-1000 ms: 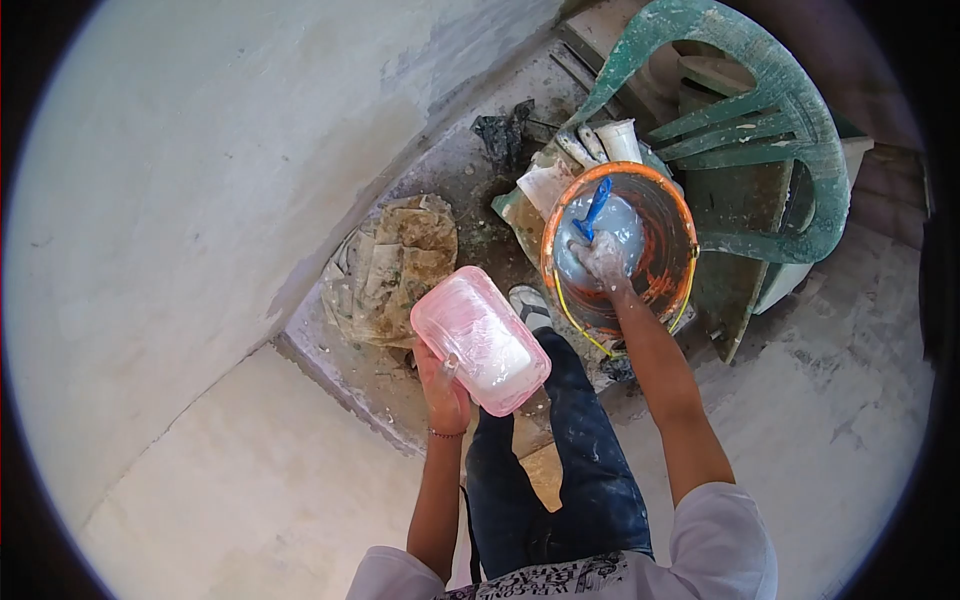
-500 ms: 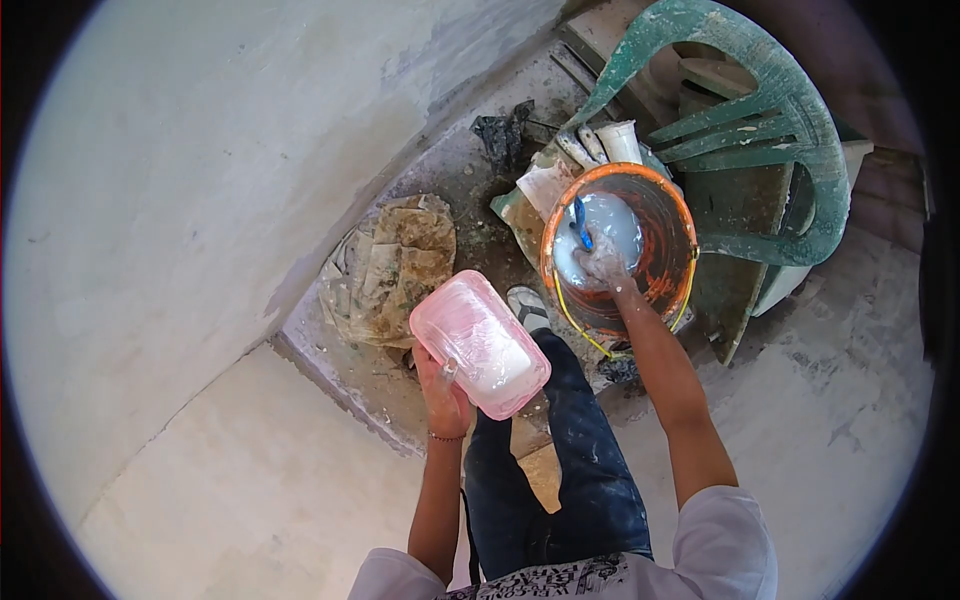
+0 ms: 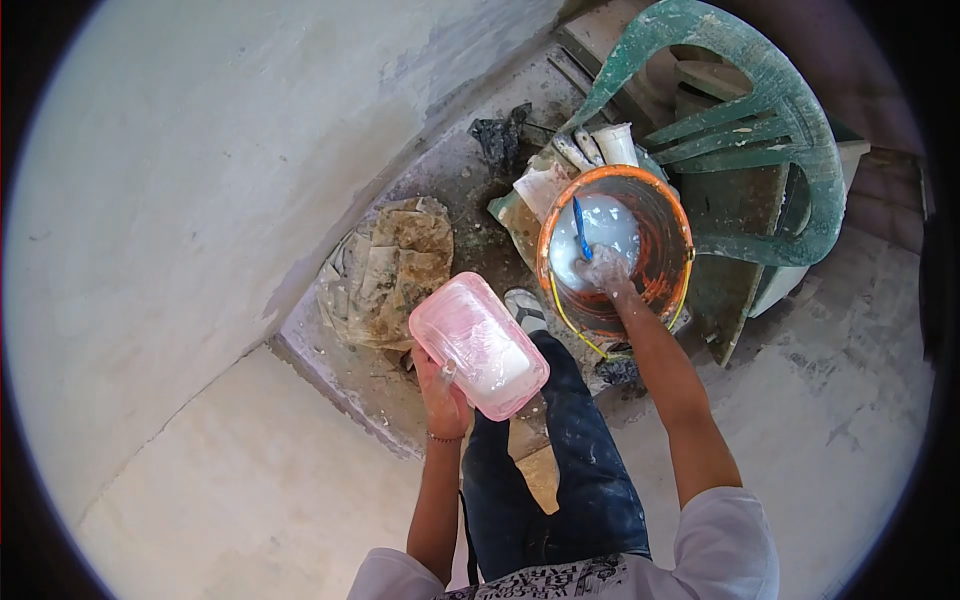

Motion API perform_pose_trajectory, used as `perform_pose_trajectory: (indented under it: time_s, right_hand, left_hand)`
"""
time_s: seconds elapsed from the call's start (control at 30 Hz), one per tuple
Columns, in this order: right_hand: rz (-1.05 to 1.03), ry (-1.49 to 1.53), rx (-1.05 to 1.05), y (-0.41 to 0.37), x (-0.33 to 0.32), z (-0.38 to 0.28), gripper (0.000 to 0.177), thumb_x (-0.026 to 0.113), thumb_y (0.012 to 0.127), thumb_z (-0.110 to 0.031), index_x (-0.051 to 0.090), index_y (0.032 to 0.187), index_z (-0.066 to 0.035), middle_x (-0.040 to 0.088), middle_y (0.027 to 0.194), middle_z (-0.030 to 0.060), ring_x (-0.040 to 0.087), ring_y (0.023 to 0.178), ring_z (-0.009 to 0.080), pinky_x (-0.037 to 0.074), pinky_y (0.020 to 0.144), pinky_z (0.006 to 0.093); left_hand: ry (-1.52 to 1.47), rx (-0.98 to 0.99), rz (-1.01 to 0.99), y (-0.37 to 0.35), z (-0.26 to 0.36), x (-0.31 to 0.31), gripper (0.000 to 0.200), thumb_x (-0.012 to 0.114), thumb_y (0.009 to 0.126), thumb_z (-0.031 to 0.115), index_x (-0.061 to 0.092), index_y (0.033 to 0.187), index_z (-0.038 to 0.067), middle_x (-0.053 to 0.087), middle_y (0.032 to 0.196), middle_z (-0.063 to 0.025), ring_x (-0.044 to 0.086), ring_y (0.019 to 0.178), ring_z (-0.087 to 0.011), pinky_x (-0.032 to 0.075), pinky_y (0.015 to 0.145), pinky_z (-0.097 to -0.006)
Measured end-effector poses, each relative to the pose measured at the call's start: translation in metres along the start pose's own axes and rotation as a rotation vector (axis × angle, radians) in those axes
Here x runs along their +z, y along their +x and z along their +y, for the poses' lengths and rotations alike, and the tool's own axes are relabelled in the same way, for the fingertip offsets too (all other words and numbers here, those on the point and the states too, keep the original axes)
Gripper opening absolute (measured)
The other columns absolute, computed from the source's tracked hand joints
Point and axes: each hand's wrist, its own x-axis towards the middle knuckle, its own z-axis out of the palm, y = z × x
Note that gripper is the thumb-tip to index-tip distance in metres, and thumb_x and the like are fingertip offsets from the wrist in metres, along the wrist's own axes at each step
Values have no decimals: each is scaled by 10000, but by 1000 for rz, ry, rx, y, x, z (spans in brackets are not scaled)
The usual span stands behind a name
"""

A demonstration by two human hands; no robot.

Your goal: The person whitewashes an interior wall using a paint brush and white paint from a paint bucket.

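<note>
My left hand [image 3: 441, 393] grips the lower left edge of a pink rectangular tub [image 3: 478, 345], thumb over the rim. White paste lies in the tub's lower end. My right hand [image 3: 606, 268] reaches inside an orange bucket [image 3: 672, 205] with a yellow handle, at the edge of the white liquid [image 3: 610, 222]. A blue tool [image 3: 580, 225] stands in the liquid, its lower end at my right fingers. Those fingers are coated and bunched round that end.
A green plastic chair [image 3: 825, 190] holds the bucket, a white cup [image 3: 614, 144] and a board. Crumpled sacking [image 3: 400, 255] and black plastic [image 3: 495, 140] lie on the floor beside the wall [image 3: 220, 150]. My foot [image 3: 525, 308] is below the bucket.
The blue tool has shifted slightly left and down in the bucket and shows more of its length. My left hand and the pink tub have hardly moved.
</note>
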Motion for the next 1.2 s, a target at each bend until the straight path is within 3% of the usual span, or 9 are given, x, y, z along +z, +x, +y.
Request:
perform_pose_trajectory:
  time_s: [0.17,0.23,0.5,0.57,0.8,0.97,1.1,1.17,1.2]
  right_hand:
    - [-102,-101,-119,9,2,11,687,718,826,-600,684,1258,-67,713,1205,205,665,1168,356,494,1032,439]
    - [83,505,-86,13,8,12,683,781,804,-587,690,1256,-83,727,1166,186,684,1124,347,506,1001,437]
    - [109,316,-244,-3,-26,-3,408,812,806,-399,769,1045,-71,760,999,168,718,967,366,551,855,436]
    - [144,676,-307,-22,-44,1,243,812,839,-137,751,1024,8,757,885,116,703,804,176,543,723,338]
    - [408,1191,-144,-141,-145,6,257,801,913,-256,734,975,-15,710,806,31,652,652,109,550,537,265]
    - [367,1401,-248,-166,-212,31,371,733,950,-243,667,1192,30,713,1062,91,694,901,175,588,728,334]
    - [518,1475,-516,-174,-308,-9,496,657,985,-262,547,1377,21,676,1171,112,677,943,175,550,693,303]
    - [621,1736,-598,-179,-349,-56,470,620,1009,-231,535,1422,-23,615,1319,87,590,1126,166,512,914,342]
    - [374,1798,-837,-164,-361,-47,449,621,1007,-213,546,1407,-24,615,1318,87,591,1133,168,504,928,350]
  left_hand:
    - [2,3,1,-2,3,-2,717,696,906,178,317,1494,18,468,1452,-113,462,1361,-236,377,1164,-405]
    - [13,0,8,-2,1,-7,730,704,903,195,318,1497,21,462,1461,-113,457,1367,-238,372,1168,-405]
    - [44,-10,19,-7,3,-15,738,716,905,235,318,1490,25,463,1453,-106,456,1366,-236,382,1162,-410]
    - [50,4,14,-10,6,-19,744,720,905,249,316,1489,27,462,1452,-105,457,1364,-236,387,1159,-412]
    - [48,-6,40,-13,8,-18,743,736,888,268,338,1471,37,463,1439,-99,460,1358,-239,388,1154,-411]
    - [35,10,31,-22,14,-19,759,741,890,287,333,1482,42,460,1446,-103,453,1369,-245,392,1157,-419]
    - [13,33,57,-34,25,-18,771,741,889,298,331,1495,57,454,1465,-105,456,1376,-258,396,1160,-434]
    - [-3,50,65,-38,27,-21,775,743,888,304,331,1498,61,452,1470,-105,459,1376,-262,399,1160,-440]
    - [-6,45,69,-40,30,-23,779,746,885,309,331,1498,63,455,1467,-104,465,1371,-261,405,1155,-440]
